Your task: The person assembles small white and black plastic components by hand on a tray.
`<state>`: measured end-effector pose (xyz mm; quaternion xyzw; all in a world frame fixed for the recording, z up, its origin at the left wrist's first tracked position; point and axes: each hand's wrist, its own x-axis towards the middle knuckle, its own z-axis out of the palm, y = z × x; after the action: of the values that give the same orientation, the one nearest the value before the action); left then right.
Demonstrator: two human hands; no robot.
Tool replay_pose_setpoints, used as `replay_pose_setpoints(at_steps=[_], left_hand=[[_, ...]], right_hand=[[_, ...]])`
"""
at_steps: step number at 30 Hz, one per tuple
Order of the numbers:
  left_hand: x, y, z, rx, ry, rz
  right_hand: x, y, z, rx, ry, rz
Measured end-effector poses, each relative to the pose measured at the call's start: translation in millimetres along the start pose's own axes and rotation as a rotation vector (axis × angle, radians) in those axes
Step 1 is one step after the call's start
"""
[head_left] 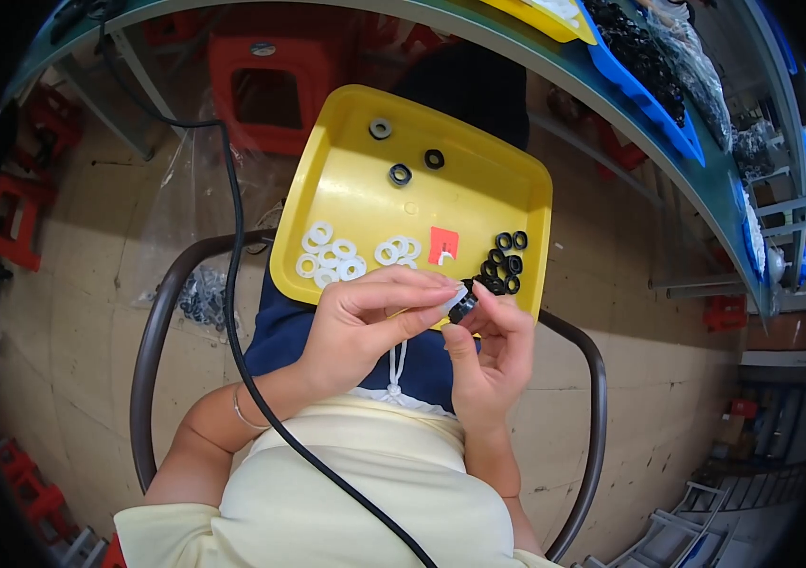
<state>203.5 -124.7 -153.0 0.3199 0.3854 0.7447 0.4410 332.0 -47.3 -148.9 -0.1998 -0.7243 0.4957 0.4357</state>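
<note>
Above the near edge of a yellow tray (403,204) on my lap, my two hands meet. My left hand (360,327) is closed, pinching a white ring (453,297) between thumb and fingers. Against it, the thumb and fingers of my right hand (495,358) grip a black ring (462,310); the two rings touch, but whether one sits inside the other cannot be seen. Loose white rings (343,248) lie in the tray by my left hand, and several black rings (503,257) lie beyond my right. Farther off are a pale-and-dark ring (380,128) and two dark rings (400,174).
A red square with a small white piece (442,245) lies among the rings. The black cable (235,284) hangs across my left arm. Chair armrests (584,350) flank me. Ahead stands a workbench (630,147) carrying a blue tray (649,99); a red stool (275,71) is beneath it.
</note>
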Motion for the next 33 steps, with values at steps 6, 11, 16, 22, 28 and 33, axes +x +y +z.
replay_pose_setpoints(at_steps=[6, 11, 16, 22, 28, 33], left_hand=[[-2, -3, 0, -0.110, -0.059, 0.014], [-3, -3, -2, -0.046, -0.140, 0.207], [-7, -2, 10, -0.065, -0.033, 0.178], [5, -6, 3, -0.064, 0.030, 0.088], [3, -10, 2, 0.327, 0.059, 0.240], [7, -7, 2, 0.411, 0.052, 0.281]], right_hand=[[-1, 1, 1, -0.093, 0.058, -0.112], [4, -6, 1, -0.368, 0.030, -0.286], [4, -17, 2, -0.540, -0.053, -0.298], [13, -7, 9, -0.201, -0.025, -0.130], [8, -3, 16, -0.400, 0.056, -0.298], [11, -2, 10, -0.443, 0.042, -0.263]])
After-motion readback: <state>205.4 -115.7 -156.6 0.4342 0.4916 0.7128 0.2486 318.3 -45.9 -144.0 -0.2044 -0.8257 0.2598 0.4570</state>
